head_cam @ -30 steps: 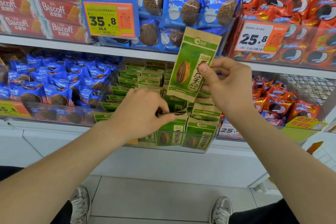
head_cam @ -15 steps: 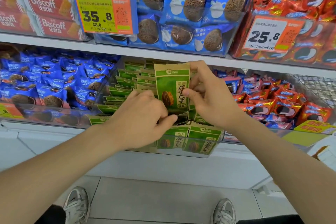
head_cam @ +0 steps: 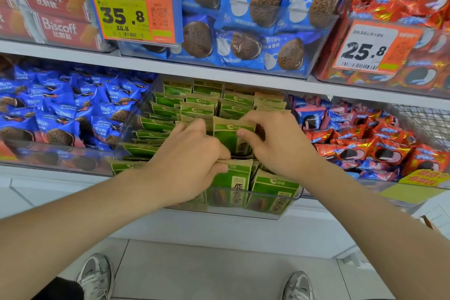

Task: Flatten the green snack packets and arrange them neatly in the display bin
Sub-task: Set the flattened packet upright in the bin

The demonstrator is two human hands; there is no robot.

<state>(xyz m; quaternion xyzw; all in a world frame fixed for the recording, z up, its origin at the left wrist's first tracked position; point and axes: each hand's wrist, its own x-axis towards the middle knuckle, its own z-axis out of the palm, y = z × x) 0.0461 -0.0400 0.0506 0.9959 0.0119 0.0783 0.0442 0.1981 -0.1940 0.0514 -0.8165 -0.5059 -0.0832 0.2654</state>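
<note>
A clear plastic display bin (head_cam: 280,204) on the lower shelf holds several green and tan snack packets (head_cam: 194,109) standing in rows. My right hand (head_cam: 275,143) pinches one green packet (head_cam: 225,134) by its right edge, upright and partly down among the others in the middle of the bin. My left hand (head_cam: 187,163) grips the front packets (head_cam: 233,178) at their top edge just left of it. Two packets stand at the bin's front wall below my hands.
Blue cookie packs (head_cam: 60,114) fill the bin to the left, red and blue packs (head_cam: 365,143) the bin to the right. The shelf above (head_cam: 219,73) carries blue cookie bags, red Biscoff boxes (head_cam: 56,12) and price tags. My shoes stand on the tiled floor below.
My right hand has brought the green packet down from in front of the upper shelf into the bin. My left hand stayed on the front packets.
</note>
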